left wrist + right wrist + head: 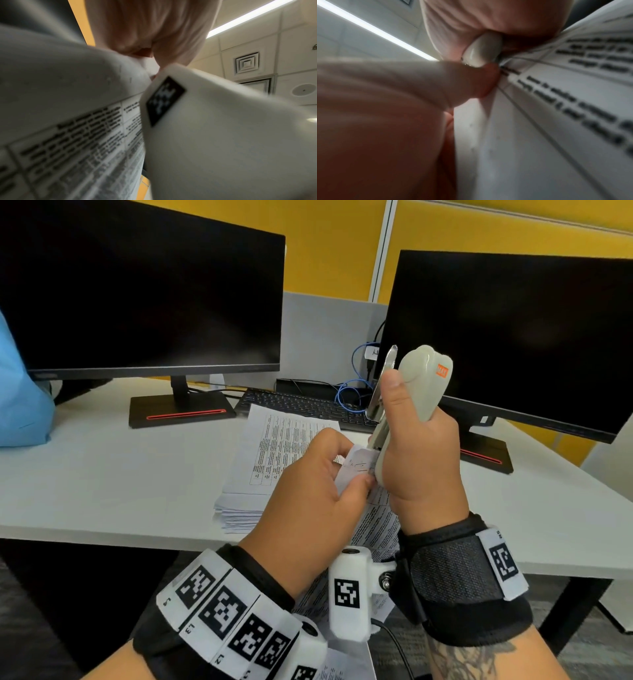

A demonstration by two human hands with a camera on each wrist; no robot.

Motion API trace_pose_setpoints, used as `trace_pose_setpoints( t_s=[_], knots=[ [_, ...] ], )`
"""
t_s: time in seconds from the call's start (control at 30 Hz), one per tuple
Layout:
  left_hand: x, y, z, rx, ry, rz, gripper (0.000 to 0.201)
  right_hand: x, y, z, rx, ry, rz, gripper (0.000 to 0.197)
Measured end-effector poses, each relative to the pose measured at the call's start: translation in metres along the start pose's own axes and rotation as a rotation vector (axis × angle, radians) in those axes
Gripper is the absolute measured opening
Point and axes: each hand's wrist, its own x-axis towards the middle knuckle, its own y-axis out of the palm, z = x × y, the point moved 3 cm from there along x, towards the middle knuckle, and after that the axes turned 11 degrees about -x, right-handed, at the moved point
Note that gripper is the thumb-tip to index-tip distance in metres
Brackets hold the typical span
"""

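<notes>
Over the white bench (102,474), your right hand (421,467) grips the stapler (419,378) upright, while your left hand (308,491) pinches the corner of the papers (356,465) at its mouth. If you squeeze with that corner skewed or shallow, the stapler may catch only some sheets.

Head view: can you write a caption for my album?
Right hand grips an upright stapler; left hand pinches a paper corner at its lower end.
</notes>
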Motion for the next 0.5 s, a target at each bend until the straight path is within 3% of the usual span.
trace_pose_setpoints(
  t_s=[0.17, 0.5],
  knots=[
    [-0.0002, 0.0018, 0.0008, -0.036, -0.022, 0.003, 0.026, -0.0014, -0.0011, 0.0025, 0.003, -0.027, 0.029, 0.027],
    [0.002, 0.0094, -0.0065, -0.036, 0.002, -0.04, 0.022, 0.0042, -0.0016, 0.0018, 0.019, -0.056, 0.01, 0.027]
  ],
)
